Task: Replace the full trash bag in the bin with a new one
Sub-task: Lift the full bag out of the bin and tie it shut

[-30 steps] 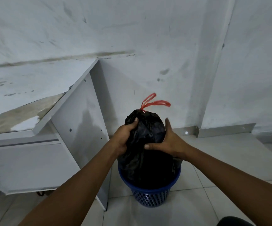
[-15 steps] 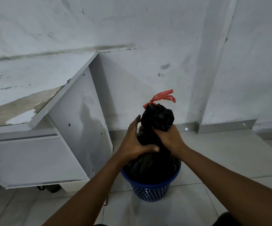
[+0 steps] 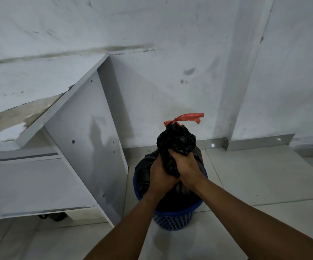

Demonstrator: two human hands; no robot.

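Fingers of both hands clenched round black trash bag neck, above blue bin.

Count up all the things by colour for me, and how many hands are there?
Black: 1, the trash bag
Red: 1, the tie on top of the bag
Blue: 1, the bin
White: 1, the desk beside the bin
Hands: 2, the left hand and the right hand, both gripping the bag's neck
Total: 6
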